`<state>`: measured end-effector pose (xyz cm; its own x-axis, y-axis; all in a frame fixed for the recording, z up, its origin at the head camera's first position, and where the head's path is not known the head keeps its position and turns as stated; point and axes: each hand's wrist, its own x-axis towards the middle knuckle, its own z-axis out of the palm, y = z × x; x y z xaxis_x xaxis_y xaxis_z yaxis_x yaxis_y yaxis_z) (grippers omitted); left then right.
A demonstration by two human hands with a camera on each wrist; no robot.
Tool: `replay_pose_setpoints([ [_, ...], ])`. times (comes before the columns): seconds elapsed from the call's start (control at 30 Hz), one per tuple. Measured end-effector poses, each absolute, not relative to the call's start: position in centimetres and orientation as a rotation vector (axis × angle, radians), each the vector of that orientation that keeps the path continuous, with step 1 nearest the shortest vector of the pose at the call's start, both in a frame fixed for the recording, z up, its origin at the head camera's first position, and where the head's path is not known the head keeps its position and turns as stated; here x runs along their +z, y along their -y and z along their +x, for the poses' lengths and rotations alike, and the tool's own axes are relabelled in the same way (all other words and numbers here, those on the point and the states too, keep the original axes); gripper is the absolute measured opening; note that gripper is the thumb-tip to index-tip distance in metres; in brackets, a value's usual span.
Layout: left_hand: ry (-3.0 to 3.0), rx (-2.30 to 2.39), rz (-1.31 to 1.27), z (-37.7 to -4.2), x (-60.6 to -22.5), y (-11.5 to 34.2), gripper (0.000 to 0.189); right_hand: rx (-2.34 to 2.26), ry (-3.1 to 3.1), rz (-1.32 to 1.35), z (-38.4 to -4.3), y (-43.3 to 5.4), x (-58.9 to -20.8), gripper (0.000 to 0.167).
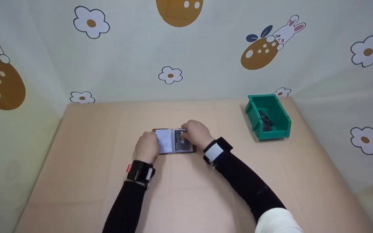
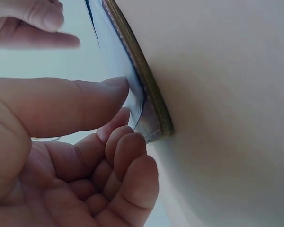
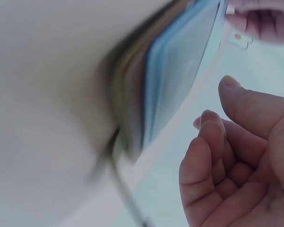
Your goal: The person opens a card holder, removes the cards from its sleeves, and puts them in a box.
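Observation:
A small card holder (image 1: 165, 141) lies spread open on the table, with clear sleeves inside and a dark card (image 1: 182, 145) on its right half. My left hand (image 1: 147, 147) holds its left edge; in the left wrist view the thumb presses on the sleeve near the brown stitched cover (image 2: 149, 80) and the other fingers curl by the corner. Over the right half is my right hand (image 1: 199, 133). In the right wrist view its fingers are loosely bent, thumb apart, nothing between them, beside the stack of sleeves (image 3: 180, 71).
Toward the back right of the brown-covered table (image 1: 86, 161) stands a green bin (image 1: 272, 134) with dark items (image 1: 265, 121) inside. A patterned curtain (image 1: 128, 48) hangs behind the table and along both sides. A thin strip (image 3: 128, 194) extends below the holder in the right wrist view.

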<state>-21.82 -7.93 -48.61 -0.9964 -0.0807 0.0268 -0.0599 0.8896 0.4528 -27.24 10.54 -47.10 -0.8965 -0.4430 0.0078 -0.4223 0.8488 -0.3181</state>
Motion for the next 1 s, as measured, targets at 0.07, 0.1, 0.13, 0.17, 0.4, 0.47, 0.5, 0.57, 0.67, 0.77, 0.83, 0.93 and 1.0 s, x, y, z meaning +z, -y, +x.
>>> replay_pose_setpoints([
  [0.07,3.003,-0.721,0.118,-21.8,-48.6,8.0,0.018,-0.484,-2.951,-0.682,-27.5,-11.3,-47.1,0.026],
  [0.1,3.002,-0.722,0.12,-21.8,-48.6,8.0,0.018,-0.485,-2.948,-0.684,-27.6,-11.7,-47.1,0.026],
  [0.13,3.001,-0.723,0.125,-21.8,-48.6,8.0,0.018,-0.485,-2.947,-0.692,-27.7,-12.0,-47.1,0.025],
  [0.17,3.001,-0.724,0.129,-21.8,-48.6,8.0,0.019,-0.481,-2.942,-0.699,-27.8,-12.3,-47.2,0.025],
  [0.4,3.01,-0.722,0.138,-21.9,-48.7,7.9,0.021,-0.495,-2.924,-0.724,-28.1,-13.5,-47.7,0.023],
  [0.47,3.003,-0.723,0.131,-21.9,-48.8,7.9,0.021,-0.486,-2.924,-0.736,-28.2,-13.7,-47.8,0.023],
  [0.5,3.0,-0.725,0.127,-21.9,-48.8,7.9,0.021,-0.48,-2.922,-0.743,-28.2,-13.7,-47.9,0.023],
  [0.57,2.996,-0.731,0.122,-21.9,-48.8,7.9,0.02,-0.467,-2.919,-0.754,-28.3,-13.7,-48.0,0.024],
  [0.67,2.993,-0.731,0.113,-21.8,-48.8,7.8,0.02,-0.451,-2.911,-0.772,-28.3,-13.7,-48.2,0.025],
  [0.77,2.997,-0.725,0.108,-21.8,-48.8,7.8,0.02,-0.451,-2.912,-0.781,-28.3,-13.8,-48.4,0.025],
  [0.83,3.003,-0.714,0.108,-21.9,-48.7,7.8,0.02,-0.456,-2.915,-0.787,-28.4,-13.8,-48.5,0.026],
  [0.93,3.006,-0.71,0.104,-21.8,-48.7,7.9,0.02,-0.463,-2.921,-0.789,-28.4,-13.9,-48.7,0.026],
  [1.0,3.002,-0.711,0.101,-21.9,-48.7,7.9,0.02,-0.468,-2.918,-0.788,-28.5,-14.0,-48.8,0.027],
])
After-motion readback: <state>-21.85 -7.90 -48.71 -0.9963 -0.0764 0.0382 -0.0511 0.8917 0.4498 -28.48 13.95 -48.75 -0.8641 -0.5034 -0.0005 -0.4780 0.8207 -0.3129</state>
